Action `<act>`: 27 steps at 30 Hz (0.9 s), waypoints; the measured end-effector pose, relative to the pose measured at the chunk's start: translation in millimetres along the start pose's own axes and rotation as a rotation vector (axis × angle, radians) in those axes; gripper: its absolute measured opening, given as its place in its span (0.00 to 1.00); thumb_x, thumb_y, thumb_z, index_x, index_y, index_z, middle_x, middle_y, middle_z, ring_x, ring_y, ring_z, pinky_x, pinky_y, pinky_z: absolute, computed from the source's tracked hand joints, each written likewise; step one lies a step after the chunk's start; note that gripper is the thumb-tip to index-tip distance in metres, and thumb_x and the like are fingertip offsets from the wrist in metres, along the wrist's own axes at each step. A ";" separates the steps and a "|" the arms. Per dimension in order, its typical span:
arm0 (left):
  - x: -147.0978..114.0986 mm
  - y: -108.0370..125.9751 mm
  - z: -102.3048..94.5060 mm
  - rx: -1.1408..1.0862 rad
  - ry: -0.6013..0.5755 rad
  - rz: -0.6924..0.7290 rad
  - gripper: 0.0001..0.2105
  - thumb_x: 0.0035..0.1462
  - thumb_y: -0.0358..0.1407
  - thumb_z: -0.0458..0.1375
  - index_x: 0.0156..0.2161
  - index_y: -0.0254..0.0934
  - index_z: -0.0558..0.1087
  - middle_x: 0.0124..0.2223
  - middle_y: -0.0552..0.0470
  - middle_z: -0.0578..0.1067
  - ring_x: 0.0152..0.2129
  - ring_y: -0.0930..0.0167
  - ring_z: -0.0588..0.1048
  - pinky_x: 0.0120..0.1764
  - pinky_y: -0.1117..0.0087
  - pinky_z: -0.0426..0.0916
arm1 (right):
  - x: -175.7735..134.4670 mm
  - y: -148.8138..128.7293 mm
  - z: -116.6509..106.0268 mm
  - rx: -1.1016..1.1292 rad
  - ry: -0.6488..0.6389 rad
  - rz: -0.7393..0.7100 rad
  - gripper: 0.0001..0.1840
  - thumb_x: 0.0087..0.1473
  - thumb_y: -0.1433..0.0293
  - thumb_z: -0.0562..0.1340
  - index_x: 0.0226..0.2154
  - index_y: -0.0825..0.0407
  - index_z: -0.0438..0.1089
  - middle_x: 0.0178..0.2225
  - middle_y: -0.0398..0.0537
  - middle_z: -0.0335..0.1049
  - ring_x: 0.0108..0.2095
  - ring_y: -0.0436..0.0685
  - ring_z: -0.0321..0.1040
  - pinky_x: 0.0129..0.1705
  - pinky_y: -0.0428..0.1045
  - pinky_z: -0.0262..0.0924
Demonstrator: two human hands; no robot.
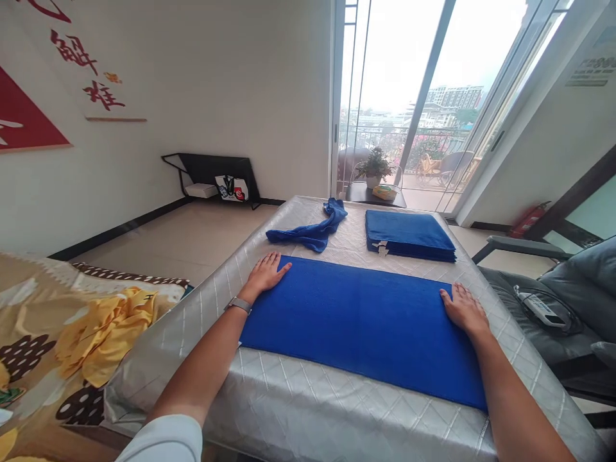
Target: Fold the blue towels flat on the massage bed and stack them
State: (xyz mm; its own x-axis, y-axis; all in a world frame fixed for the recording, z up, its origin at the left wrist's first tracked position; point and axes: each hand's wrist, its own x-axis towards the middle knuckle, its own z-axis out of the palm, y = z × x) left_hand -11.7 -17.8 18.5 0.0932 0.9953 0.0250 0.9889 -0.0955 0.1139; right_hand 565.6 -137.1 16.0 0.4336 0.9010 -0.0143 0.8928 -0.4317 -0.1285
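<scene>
A blue towel (360,321) lies spread in a long flat rectangle on the silvery quilted mattress (308,404). My left hand (266,274) rests flat on its far left corner, fingers stretched out. At the far right corner my right hand (464,309) lies with the fingers straight, palm down on the cloth and its edge. Beyond the towel, a stack of folded blue towels (409,232) sits at the right with white tags at its near corner. Left of that stack is a crumpled blue towel (312,231).
At the left, a yellow cloth (110,330) lies on patterned bedding. A dark armchair (524,282) with a power strip (539,308) on it stands at the right. Behind the mattress are a chair with a potted plant (374,168) and a sliding glass door.
</scene>
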 end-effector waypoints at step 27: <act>-2.3 4.1 6.4 0.017 0.078 -0.004 0.39 0.68 0.58 0.35 0.71 0.29 0.52 0.73 0.38 0.50 0.70 0.60 0.48 0.69 0.57 0.42 | -62.6 -214.7 15.0 -0.053 -0.082 -0.558 0.39 0.68 0.53 0.37 0.72 0.58 0.44 0.73 0.52 0.39 0.73 0.57 0.33 0.72 0.57 0.31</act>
State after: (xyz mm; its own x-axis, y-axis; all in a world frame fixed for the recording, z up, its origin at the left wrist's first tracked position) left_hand -7.1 -20.4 12.6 0.0806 0.9915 0.1024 0.9911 -0.0906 0.0977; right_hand 345.0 -100.2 29.7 -0.1148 0.9927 -0.0361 0.9898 0.1112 -0.0891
